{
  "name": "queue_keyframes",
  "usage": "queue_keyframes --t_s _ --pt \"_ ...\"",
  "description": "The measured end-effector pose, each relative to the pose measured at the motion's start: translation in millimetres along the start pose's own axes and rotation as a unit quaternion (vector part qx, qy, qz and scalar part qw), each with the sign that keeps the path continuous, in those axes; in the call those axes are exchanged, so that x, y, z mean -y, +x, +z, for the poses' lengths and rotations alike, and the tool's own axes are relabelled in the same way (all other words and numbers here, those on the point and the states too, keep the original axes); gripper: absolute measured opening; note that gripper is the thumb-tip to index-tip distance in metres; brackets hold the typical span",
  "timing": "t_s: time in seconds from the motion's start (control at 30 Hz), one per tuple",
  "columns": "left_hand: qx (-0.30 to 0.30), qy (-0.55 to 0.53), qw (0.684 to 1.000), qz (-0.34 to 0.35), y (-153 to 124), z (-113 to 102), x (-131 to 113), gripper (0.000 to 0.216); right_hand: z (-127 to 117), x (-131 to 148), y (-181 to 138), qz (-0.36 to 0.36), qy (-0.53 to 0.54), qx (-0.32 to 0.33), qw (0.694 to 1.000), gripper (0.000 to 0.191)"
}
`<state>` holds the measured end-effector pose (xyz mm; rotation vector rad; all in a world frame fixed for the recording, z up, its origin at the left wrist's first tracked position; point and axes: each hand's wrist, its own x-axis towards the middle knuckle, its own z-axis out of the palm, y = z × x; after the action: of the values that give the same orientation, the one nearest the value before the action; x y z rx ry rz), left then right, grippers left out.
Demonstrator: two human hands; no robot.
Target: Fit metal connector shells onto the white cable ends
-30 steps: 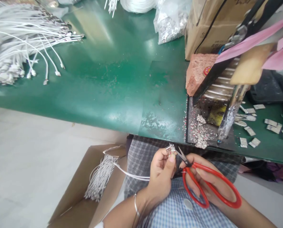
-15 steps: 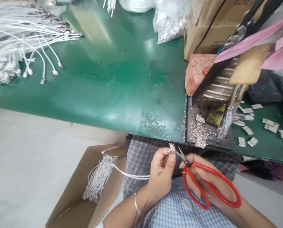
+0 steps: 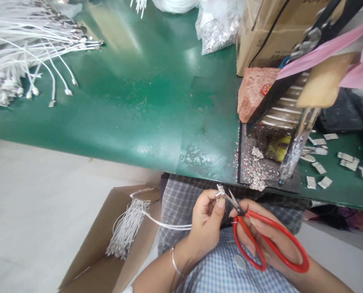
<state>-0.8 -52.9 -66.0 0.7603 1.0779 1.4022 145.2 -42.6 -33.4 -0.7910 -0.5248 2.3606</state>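
My left hand (image 3: 207, 219) is closed, pinching the small metal connectors (image 3: 220, 191) at the end of a white cable (image 3: 172, 225). The cable trails left from the hand toward the cardboard box. My right hand (image 3: 266, 236) grips red-handled scissors (image 3: 286, 260) with its fingers in and around the loops. The scissor blades are slightly apart, their tips close beside the connectors; I cannot tell whether a blade touches them. Both hands are over my lap, just below the table edge.
An open cardboard box (image 3: 92, 260) holding a bundle of white cables (image 3: 128, 232) stands at lower left. More cables (image 3: 31, 53) lie on the green table (image 3: 132, 122). At right are a soldering iron (image 3: 300, 142), a brick (image 3: 254, 89), solder crumbs (image 3: 257, 171) and loose metal connectors (image 3: 348, 162).
The scissors have tilted very slightly, and the lower loop has shifted a little to the left. The left hand and the connectors stay almost in place.
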Motion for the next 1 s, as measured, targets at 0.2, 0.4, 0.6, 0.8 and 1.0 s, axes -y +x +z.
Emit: queue_keyframes --t_s 0.2,0.4,0.6,0.8,1.0 --pt "0.003 0.018 1.0 0.002 1.4 -0.3 -0.5 0.011 -3.3 -1.0 -0.9 -0.001 -0.002 -0.006 1.0 0.03" --pt "0.023 0.032 0.999 -0.006 3.5 -3.2 -2.8 0.015 -5.4 2.1 0.9 0.009 -0.024 -0.011 1.0 0.032" --pt "0.055 0.039 0.998 -0.014 8.4 -6.3 -9.2 0.019 -9.9 4.9 3.4 0.017 -0.054 -0.001 0.998 0.038" --pt "0.066 0.048 0.996 -0.019 9.6 -11.7 -9.2 0.02 -13.0 9.5 0.3 0.042 -0.079 0.002 0.996 0.039" --pt "0.065 0.042 0.996 -0.04 8.2 -9.3 -9.4 0.021 -6.5 11.9 -2.7 0.038 -0.092 -0.031 0.995 0.04"
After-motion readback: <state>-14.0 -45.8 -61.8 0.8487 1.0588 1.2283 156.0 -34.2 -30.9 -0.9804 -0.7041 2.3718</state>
